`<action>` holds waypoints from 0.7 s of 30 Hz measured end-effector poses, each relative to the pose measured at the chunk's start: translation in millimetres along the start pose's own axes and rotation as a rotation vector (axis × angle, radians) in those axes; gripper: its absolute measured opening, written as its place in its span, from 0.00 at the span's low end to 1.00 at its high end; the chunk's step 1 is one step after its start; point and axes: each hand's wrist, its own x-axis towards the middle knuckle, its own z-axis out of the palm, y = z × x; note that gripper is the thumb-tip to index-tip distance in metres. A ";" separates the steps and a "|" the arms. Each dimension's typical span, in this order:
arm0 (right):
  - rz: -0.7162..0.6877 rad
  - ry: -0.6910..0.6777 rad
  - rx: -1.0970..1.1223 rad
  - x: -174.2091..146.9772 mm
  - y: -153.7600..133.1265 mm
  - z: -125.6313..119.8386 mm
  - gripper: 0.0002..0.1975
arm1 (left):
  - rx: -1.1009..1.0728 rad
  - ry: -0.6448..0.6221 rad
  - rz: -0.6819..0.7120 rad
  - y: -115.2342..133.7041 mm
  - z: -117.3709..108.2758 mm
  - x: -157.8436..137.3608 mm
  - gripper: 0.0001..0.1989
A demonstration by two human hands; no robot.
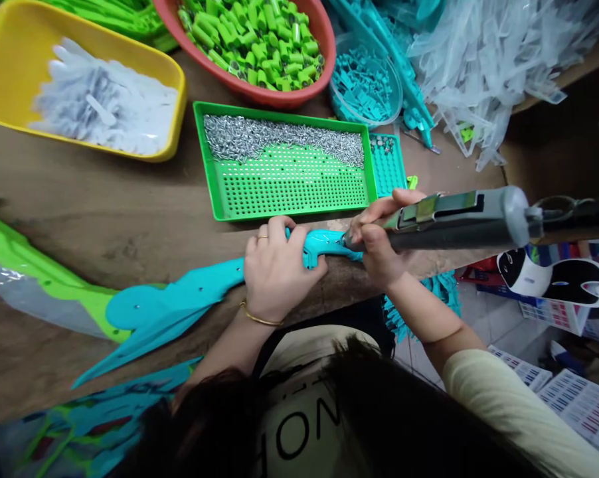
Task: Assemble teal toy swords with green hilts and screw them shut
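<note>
Clasping a blue plastic piece (194,285) near its right end with the left hand (282,272) — with the grip closed over it, thumb at the near edge. Wrapping the right hand (379,249) around a grey power screwdriver (461,222), with that grip closed too, and pointing the tool's tip leftward at the blue piece, just beside the left hand. Cannot tell whether tip and plastic touch. Lying along the near side of the tabletop (145,219): the blue piece, reaching left to a sharp point and meeting a green plastic piece (40,269) at its rounded part. Just beyond the hands, a green tray (289,196) with silver screws (240,136) heaped along its far side — and, just beside it, a small blue tray (389,172). Farther back, left to right: a yellow box (10,66) of white pieces (130,116), a red bowl (259,98) of small green parts (254,40), a clear tub (398,86) of small blue parts (362,79), and a pile of clear plastic pieces (489,66).
</note>
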 end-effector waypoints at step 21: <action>0.180 0.131 -0.144 83.8 64.2 65.2 0.18 | 0.013 -0.026 0.028 -1.7 -0.3 -1.1 0.20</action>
